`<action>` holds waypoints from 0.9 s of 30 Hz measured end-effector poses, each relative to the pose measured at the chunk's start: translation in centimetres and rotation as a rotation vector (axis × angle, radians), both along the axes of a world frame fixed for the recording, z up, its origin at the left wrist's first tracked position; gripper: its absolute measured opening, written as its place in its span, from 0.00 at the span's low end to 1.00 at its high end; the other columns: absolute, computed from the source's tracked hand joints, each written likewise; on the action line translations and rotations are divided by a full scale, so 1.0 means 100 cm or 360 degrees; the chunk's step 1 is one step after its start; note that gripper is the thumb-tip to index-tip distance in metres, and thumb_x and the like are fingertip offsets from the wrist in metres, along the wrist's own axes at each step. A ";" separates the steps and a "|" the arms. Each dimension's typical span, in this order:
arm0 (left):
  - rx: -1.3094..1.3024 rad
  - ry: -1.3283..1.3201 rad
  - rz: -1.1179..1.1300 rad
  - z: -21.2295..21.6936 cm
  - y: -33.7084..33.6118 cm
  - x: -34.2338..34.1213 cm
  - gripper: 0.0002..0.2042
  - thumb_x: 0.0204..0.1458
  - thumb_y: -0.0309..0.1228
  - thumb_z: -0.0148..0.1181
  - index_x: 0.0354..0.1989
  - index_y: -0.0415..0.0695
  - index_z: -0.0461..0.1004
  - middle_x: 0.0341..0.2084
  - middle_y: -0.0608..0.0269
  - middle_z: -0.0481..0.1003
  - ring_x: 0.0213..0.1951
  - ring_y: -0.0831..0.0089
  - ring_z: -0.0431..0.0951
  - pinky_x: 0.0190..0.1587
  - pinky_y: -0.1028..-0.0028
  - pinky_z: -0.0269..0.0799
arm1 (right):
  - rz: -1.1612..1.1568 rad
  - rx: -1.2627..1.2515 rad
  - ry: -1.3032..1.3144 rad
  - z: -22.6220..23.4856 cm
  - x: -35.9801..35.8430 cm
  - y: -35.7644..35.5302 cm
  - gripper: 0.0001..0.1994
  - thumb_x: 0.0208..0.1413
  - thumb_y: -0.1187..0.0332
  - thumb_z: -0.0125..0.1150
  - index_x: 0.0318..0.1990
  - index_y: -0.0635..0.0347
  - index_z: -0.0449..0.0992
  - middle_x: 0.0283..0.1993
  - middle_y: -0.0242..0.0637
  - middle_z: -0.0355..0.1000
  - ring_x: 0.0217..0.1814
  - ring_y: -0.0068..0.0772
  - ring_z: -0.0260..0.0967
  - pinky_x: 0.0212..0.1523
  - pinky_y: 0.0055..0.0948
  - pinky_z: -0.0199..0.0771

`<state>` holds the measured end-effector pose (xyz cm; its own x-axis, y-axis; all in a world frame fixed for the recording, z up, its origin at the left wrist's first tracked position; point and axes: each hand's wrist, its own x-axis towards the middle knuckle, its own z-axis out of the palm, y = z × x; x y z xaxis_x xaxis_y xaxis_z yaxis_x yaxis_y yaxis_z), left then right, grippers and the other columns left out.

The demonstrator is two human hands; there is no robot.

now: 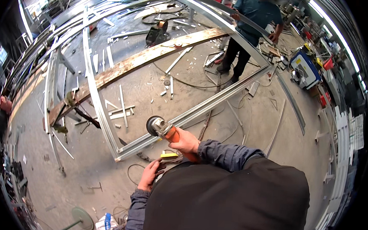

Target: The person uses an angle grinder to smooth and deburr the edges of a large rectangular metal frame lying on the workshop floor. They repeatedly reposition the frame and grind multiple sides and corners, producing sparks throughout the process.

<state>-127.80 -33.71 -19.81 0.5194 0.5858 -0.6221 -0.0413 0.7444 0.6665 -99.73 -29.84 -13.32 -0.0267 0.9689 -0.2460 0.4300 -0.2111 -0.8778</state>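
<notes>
My right hand (pixel 185 141) grips the orange body of an angle grinder (pixel 170 133). Its dark round disc (pixel 152 125) points away to the left, over the near rail of a large metal frame (pixel 184 117). Lower and to the left, my left hand (pixel 150 174) is close to my body with its fingers partly curled and in shade. Just beyond those fingertips is a small flat yellow thing (pixel 169 155), its kind unclear. Whether the left fingers hold anything is hidden.
A rusty beam (pixel 150 51) crosses beneath the frame. At the far side another person (pixel 253 22) stands by the frame's corner. Metal offcuts (pixel 123 105) and cables (pixel 194 85) litter the floor. A blue and white machine (pixel 304 68) stands at right, a round green base (pixel 83 218) at lower left.
</notes>
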 end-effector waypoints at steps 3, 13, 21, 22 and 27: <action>-0.0078 0.0213 0.0455 -0.071 -0.074 -0.014 0.25 0.68 0.45 0.51 0.65 0.39 0.67 0.58 0.48 0.75 0.55 0.61 0.78 0.54 0.63 0.75 | -0.0031 0.0065 0.0078 -0.021 0.045 -0.035 0.33 0.45 0.52 0.69 0.55 0.65 0.71 0.46 0.56 0.77 0.50 0.59 0.76 0.53 0.43 0.75; -0.0053 0.0668 0.1059 -0.145 -0.193 -0.050 0.21 0.65 0.38 0.57 0.59 0.36 0.70 0.42 0.50 0.79 0.41 0.63 0.81 0.43 0.68 0.79 | -0.0367 0.0181 0.1014 -0.028 0.142 -0.009 0.27 0.52 0.63 0.69 0.57 0.62 0.70 0.49 0.34 0.75 0.46 0.28 0.73 0.52 0.33 0.75; 0.1760 0.1113 0.0188 0.097 -0.042 0.250 0.29 0.50 0.32 0.72 0.61 0.44 0.72 0.47 0.56 0.79 0.46 0.59 0.80 0.47 0.66 0.76 | -0.0875 -0.0317 0.1847 -0.041 0.189 0.020 0.18 0.58 0.59 0.69 0.48 0.60 0.71 0.34 0.38 0.74 0.32 0.36 0.77 0.34 0.40 0.82; 0.2063 0.1246 -0.0093 0.125 -0.030 0.280 0.28 0.49 0.34 0.73 0.60 0.44 0.73 0.48 0.56 0.78 0.46 0.60 0.80 0.46 0.65 0.76 | -0.0912 -0.0379 0.1881 -0.041 0.198 0.020 0.19 0.58 0.58 0.69 0.47 0.60 0.71 0.34 0.39 0.74 0.33 0.37 0.78 0.34 0.40 0.82; 0.2535 0.1368 -0.0587 0.111 -0.011 0.300 0.28 0.46 0.35 0.72 0.59 0.44 0.75 0.46 0.57 0.78 0.43 0.58 0.80 0.44 0.63 0.77 | -0.0978 -0.0406 0.1948 -0.031 0.204 0.016 0.16 0.58 0.58 0.69 0.40 0.60 0.73 0.29 0.38 0.74 0.29 0.37 0.77 0.31 0.39 0.81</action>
<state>-97.84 -34.82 -8.69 0.6193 0.7570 0.2084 0.6477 -0.6426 0.4094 -79.37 -28.23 -16.47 0.0579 0.8361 -0.5455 -0.7933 -0.2933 -0.5336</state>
